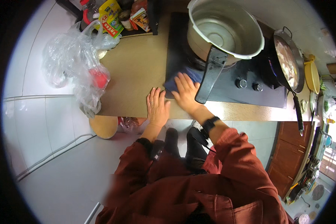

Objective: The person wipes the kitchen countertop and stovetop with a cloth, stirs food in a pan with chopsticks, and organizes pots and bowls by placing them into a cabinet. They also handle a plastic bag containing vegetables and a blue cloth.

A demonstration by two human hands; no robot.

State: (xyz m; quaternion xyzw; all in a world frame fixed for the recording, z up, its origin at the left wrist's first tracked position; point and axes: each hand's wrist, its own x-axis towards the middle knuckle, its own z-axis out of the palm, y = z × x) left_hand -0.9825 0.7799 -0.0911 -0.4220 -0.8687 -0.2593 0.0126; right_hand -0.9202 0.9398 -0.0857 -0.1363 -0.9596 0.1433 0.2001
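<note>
My right hand [186, 92] presses a dark blue cloth [173, 84] against the front left corner of the black gas hob [229, 95]. Its fingers are spread over the cloth, close to the black handle of a pressure cooker pot. My left hand [158, 107] lies palm down on the worktop [131, 72] beside the hob, with nothing visible in it. The lidless metal pot [194, 39] stands on the left burner, its handle pointing towards me. Two control knobs [242, 83] sit on the hob to the right of that handle.
A wok [299, 64] holding food stands on the hob's right side, its handle jutting past the front edge. Clear plastic bags [72, 56] hang at the left wall. Seasoning packets [110, 18] fill a rack at the back left. A yellow basin [312, 77] is farther right.
</note>
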